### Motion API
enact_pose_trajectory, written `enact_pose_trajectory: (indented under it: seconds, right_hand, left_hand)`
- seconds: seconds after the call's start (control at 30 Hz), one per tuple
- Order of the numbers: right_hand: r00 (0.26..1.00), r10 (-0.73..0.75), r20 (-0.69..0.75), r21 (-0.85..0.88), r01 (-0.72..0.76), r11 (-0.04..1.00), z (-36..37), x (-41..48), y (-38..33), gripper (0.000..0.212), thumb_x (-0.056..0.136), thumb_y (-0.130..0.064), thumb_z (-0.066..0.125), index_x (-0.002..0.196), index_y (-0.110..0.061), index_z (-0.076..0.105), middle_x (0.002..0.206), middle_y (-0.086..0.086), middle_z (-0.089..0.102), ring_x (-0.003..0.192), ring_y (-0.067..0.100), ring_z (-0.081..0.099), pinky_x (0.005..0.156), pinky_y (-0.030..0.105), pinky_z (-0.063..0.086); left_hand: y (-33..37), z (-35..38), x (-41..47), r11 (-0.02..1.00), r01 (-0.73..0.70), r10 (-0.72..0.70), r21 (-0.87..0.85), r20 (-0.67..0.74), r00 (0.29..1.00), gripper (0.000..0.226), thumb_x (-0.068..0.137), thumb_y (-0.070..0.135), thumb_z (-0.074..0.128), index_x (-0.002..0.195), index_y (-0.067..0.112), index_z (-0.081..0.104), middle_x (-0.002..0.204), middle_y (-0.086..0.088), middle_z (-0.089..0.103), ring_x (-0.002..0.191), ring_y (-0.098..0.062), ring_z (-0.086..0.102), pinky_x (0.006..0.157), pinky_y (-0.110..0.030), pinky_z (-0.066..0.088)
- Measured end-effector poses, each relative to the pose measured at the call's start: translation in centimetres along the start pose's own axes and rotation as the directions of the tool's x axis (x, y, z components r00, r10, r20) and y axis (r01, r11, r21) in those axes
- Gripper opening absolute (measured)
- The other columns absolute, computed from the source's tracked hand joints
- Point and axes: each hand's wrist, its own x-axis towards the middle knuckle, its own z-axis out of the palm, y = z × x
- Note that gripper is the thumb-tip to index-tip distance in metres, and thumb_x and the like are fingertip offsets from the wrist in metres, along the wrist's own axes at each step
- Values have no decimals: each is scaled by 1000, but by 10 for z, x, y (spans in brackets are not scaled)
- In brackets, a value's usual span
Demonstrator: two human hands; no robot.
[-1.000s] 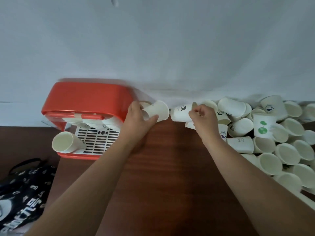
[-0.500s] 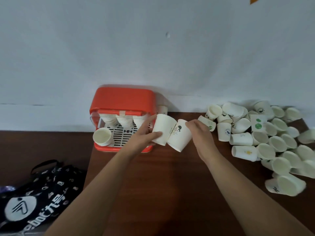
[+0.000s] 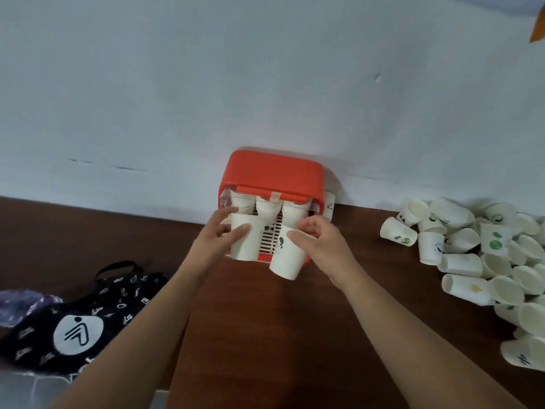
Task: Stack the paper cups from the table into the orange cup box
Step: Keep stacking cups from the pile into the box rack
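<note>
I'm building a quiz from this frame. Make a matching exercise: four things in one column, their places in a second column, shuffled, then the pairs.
Things
1. plain paper cup
2. paper cup with a dark print
3. pile of loose paper cups
4. black patterned bag

Places
A. on the table's right side
B. in the right hand, before the orange cup box
C. at lower left, beside the table
D. in the left hand

Pairs: 1-D, 2-B, 3-A, 4-C

Head camera looks steeply down at the table point(image 3: 265, 320), wall beyond.
</note>
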Motion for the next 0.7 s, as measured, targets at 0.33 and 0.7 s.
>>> enact_pose_trajectory:
  seconds: [0.33,0.7]
  right_hand:
    - [998,21,-66,-67,-25,997,14,10,4,36,86,-34,75,116,-22,58,119,-6,60,103,5,60,64,15,43]
    - [998,-17,-56,-118,10,993,40,27,14,60,78,-28,81,128,-29,48,126,-12,54,117,10,54,97,40,52]
  left_hand:
    - [-25,-32,33,961,-112,166,252,-201,965,69,83,27,81,140,30,43,128,13,54,107,7,54,81,-7,43]
    - [-75,-37,64,772,-4,69,635,-77,995,86,73,23,85,146,30,40,140,-6,50,135,-24,40,105,-48,41]
